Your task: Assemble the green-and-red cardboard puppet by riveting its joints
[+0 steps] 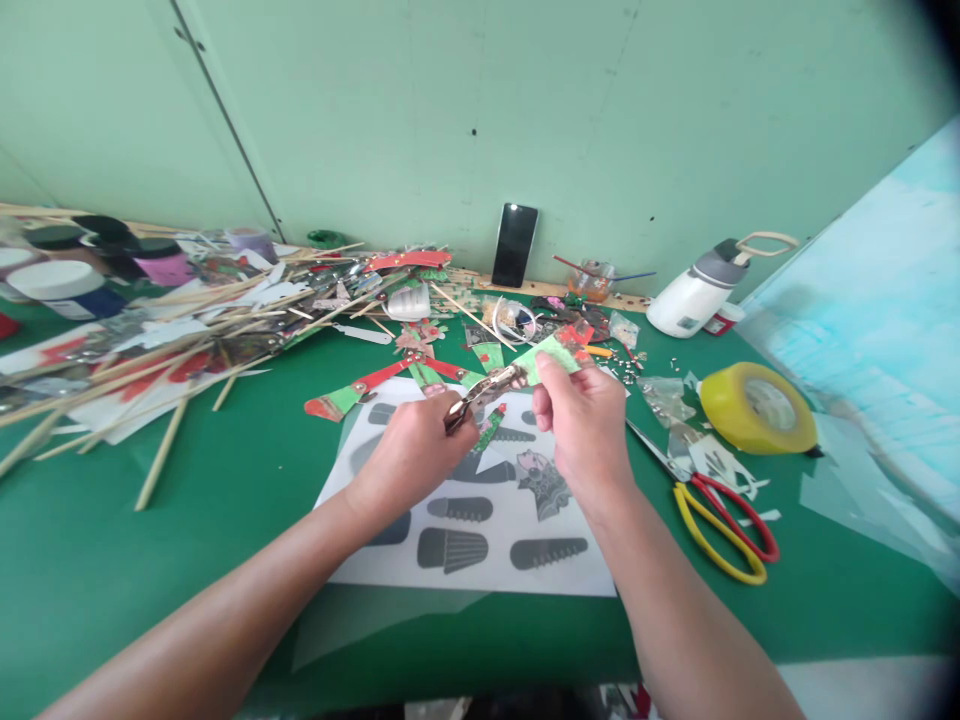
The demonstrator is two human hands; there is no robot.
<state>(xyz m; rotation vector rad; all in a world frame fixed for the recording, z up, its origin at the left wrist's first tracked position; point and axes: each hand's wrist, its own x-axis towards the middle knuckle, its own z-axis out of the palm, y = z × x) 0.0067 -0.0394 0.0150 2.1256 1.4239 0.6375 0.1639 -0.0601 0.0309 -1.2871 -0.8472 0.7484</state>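
Note:
My left hand (420, 445) is closed around the handles of a metal plier-like hole punch (491, 385). Its jaws meet the left end of a green-and-red painted cutout (551, 355), which my right hand (589, 415) pinches between thumb and fingers. Below both hands lies a white sheet printed with grey shapes (465, 575). Just behind it is a jointed paper puppet (409, 365) with red and green limbs, partly hidden by my left hand. A small green painted piece (491, 428) shows between my hands.
Scissors with red and yellow handles (724, 530) lie at the right, near a yellow tape roll (757, 408). A white bottle (690, 295) and a phone (515, 245) stand toward the wall. Wooden sticks (172, 350) and paint jars (67, 285) crowd the left. Small metal fasteners (656, 378) are scattered right of centre.

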